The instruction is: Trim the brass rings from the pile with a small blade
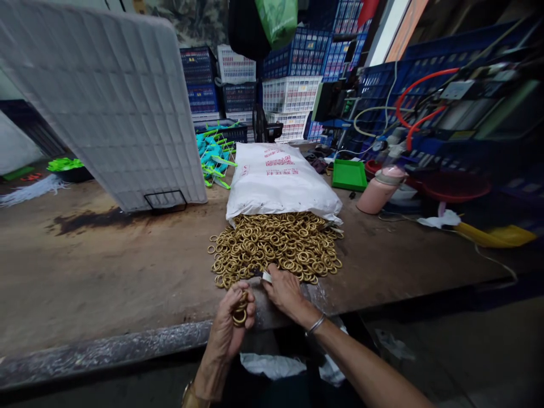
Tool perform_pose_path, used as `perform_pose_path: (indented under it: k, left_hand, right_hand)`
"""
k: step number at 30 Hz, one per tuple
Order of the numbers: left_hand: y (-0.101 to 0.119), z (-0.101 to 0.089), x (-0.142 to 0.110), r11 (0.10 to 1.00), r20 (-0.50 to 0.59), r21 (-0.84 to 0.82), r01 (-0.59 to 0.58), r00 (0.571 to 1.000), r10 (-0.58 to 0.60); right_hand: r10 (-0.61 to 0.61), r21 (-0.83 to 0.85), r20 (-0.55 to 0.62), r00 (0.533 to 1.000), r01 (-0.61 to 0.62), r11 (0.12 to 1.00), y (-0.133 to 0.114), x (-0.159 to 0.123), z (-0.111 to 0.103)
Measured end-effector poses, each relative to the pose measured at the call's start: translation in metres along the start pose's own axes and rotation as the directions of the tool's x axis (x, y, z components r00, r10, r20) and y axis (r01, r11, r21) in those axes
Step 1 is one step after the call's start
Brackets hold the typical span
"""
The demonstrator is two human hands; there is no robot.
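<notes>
Several gold-coloured rings (pixel 240 315) are gathered in my left hand (pixel 233 317), with its fingers curled round them just above the table's front edge. My right hand (pixel 285 290) is at the front of a heap of the same rings (pixel 276 243). Between its thumb and fingers shows a small white piece (pixel 267 276) with something dark beside its tip; its kind is not clear. The heap spills from the mouth of a white sack (pixel 276 181) with red print, lying on the brown table (pixel 127 272).
To the left stands a tall white ribbed panel (pixel 127 107) in a black wire holder (pixel 165 199). A green tray (pixel 349 174), a pink bottle (pixel 380 190) and a machine with red hoses (pixel 412 107) are on the right. Stacked crates (pixel 291 93) rise behind.
</notes>
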State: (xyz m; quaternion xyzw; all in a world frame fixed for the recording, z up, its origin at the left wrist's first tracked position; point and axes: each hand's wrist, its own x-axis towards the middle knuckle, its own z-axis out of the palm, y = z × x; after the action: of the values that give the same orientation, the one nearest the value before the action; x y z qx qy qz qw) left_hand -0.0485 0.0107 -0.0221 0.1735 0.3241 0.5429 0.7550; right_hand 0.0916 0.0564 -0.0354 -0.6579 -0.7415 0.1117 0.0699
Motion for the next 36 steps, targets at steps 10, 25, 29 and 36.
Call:
perform_pose_path:
  k: [10, 25, 29, 36]
  left_hand:
    - [-0.004, -0.005, 0.008, 0.999, -0.056, 0.033, 0.030, 0.998, -0.028]
    - [-0.018, -0.009, 0.014, 0.756, -0.116, 0.651, -0.068, 0.975, 0.187]
    - [-0.017, -0.006, 0.013, 0.692, -0.122, 0.713, -0.109, 0.953, 0.276]
    - [-0.018, -0.005, 0.012, 0.634, -0.033, 0.757, -0.157, 0.960, 0.277]
  right_hand:
    - [-0.072, 0.190, -0.092, 0.993, 0.089, 0.978, 0.007, 0.000, 0.007]
    - [-0.165, 0.642, -0.165, 0.972, 0.233, 0.731, -0.007, -0.016, -0.004]
    - [-0.072, 0.727, -0.049, 0.996, 0.085, 0.681, -0.007, -0.013, 0.000]
    - [-0.086, 0.820, 0.132, 0.988, -0.060, 0.569, -0.006, -0.010, 0.004]
